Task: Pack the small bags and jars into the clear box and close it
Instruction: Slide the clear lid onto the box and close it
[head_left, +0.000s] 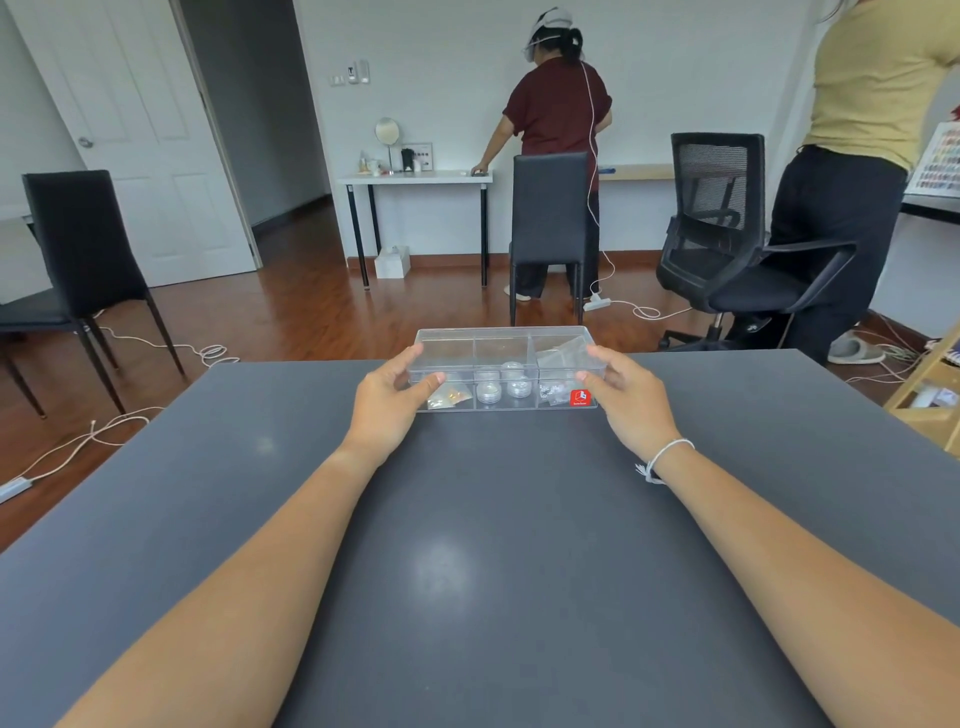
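A clear box (503, 344) with three compartments stands near the far edge of the dark grey table (467, 545), its clear lid lying flat on top. Several small round jars (503, 385) fill the middle compartment. Small bags lie in the left compartment (448, 397) and the right one (557, 353). A red sticker (580, 397) marks the box's front right corner. My left hand (387, 402) grips the box's left end, thumb on the front wall, fingers on the lid. My right hand (626, 397) holds the right end the same way.
Two people stand beyond the table, one at a white desk (415, 179), one at the right (857, 156). Black chairs (550, 218) and an office chair (727, 244) stand on the wooden floor. Cables (156, 343) trail across it. A wooden shelf (930, 395) is at the right.
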